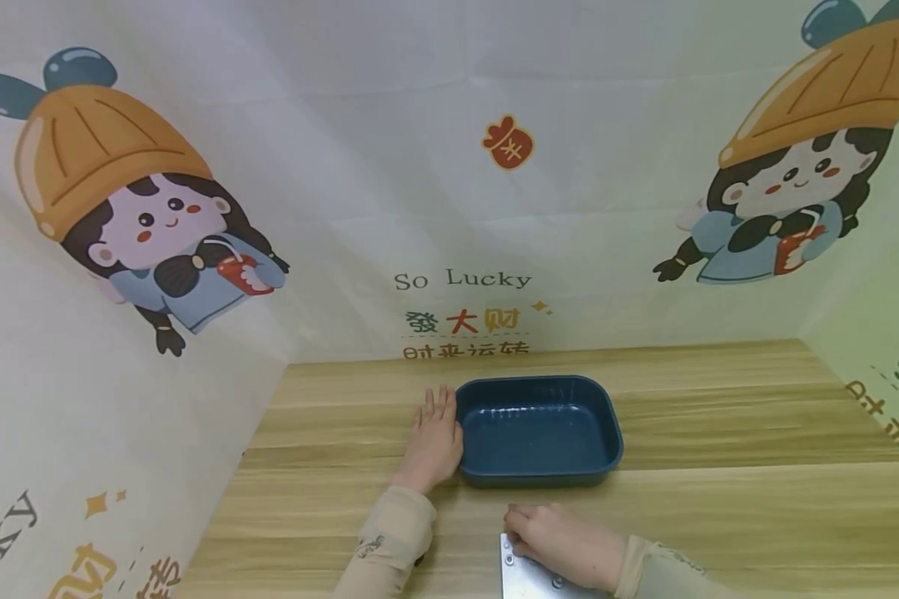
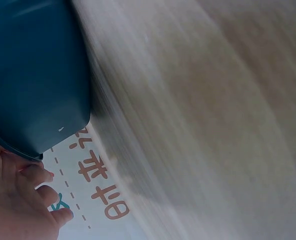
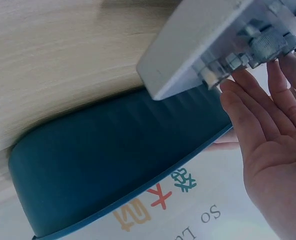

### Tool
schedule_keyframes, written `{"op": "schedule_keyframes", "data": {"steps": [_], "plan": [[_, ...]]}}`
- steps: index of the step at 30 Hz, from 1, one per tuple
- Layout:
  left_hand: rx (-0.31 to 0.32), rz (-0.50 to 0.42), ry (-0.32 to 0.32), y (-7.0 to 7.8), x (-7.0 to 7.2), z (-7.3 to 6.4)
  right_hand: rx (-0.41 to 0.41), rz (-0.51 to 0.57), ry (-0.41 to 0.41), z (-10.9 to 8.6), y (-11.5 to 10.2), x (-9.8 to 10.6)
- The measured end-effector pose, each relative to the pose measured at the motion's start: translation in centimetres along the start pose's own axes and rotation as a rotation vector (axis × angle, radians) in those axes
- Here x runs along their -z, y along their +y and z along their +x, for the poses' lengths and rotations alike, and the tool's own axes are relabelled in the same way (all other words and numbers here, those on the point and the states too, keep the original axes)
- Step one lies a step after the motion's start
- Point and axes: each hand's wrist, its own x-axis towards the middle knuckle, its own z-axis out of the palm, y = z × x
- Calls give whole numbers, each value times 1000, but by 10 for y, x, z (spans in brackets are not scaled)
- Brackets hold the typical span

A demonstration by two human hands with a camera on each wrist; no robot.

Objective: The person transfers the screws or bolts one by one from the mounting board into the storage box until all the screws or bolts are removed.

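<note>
A dark blue rectangular dish with rounded corners sits on the wooden table. Against its left wall rests my left hand, fingers straight and pointing away from me; in the left wrist view the fingers are at the dish's rim. Nearer to me, a silver metal box with small metal fittings on one face reaches in from the bottom edge. Over it is my right hand, curled, its thumb and fingertips pinching at a fitting. My palm hides part of the box.
The wood-grain table extends on both sides of the dish. Behind it hangs a white printed cloth with cartoon figures and lettering, which also covers the left and right sides.
</note>
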Motion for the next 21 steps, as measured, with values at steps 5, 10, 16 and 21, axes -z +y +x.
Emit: {"op": "schedule_keyframes", "data": {"steps": [5,10,16,21], "plan": [[3,-2,-1,0,0,-1,-19,-54,-15,0,-3,-1],[10,-12,-3,1,0,0,-7,-85,11,-1,-3,-1],[15,-16,-4,1,1,-1,-26,-130,4,-6,-7,5],[12,-14,-5,1,2,-1,-25,-161,7,-11,-9,13]]}}
